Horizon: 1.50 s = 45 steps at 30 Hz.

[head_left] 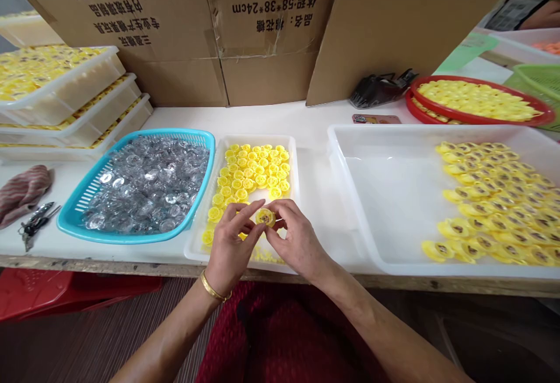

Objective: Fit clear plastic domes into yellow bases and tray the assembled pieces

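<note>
Between my two hands, over the front of a small white tray (296, 167), is a round yellow plastic piece (265, 217) with a dark patterned centre. My left hand (234, 237) pinches it from the left with thumb and fingers. From the right, the thumb and fingertips of my right hand (295, 237) grip the same piece. Beneath and beyond my hands, several small yellow cups (259, 169) stand in rows in the tray. A blue basket (210, 155) of clear round plastic covers (149, 179) is left of my left hand.
On the right, a large white tray (371, 196) holds rows of yellow pieces (494, 220). Behind it are a red basket (549, 118), a phone (376, 119) and a black tape dispenser (380, 90). Cardboard (271, 80) stands along the back. Stacked trays (100, 80), keys (35, 222) and a cloth (24, 193) lie left.
</note>
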Each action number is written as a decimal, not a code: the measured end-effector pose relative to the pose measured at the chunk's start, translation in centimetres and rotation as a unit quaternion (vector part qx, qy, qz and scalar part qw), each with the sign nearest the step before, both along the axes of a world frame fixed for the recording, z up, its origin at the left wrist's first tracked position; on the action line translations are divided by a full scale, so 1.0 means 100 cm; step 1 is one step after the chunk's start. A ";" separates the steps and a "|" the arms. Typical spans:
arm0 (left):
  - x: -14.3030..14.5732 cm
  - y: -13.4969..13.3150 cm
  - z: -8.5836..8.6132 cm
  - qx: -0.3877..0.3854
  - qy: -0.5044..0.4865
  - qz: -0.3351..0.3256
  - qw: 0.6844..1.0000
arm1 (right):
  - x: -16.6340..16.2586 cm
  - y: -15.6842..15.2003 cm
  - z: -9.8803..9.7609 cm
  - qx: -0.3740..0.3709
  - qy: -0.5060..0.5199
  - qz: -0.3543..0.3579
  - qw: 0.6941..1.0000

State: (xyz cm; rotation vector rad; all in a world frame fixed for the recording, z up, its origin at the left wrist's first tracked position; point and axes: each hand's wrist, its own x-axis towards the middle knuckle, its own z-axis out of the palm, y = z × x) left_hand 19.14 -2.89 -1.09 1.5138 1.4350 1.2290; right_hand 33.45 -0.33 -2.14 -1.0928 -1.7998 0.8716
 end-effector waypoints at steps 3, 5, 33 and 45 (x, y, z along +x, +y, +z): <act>-0.003 -0.001 0.006 0.043 0.085 -0.022 0.995 | 0.000 0.001 -0.001 -0.003 0.010 -0.003 1.000; -0.005 -0.001 0.009 0.043 0.103 -0.035 0.993 | 0.000 0.001 -0.001 -0.002 0.012 -0.003 1.000; 0.002 0.007 0.000 -0.094 -0.164 0.042 0.981 | -0.002 -0.004 0.000 -0.015 0.040 0.008 0.999; -0.010 0.004 0.006 0.022 0.040 -0.044 0.998 | 0.000 -0.003 0.001 -0.042 0.045 0.007 0.998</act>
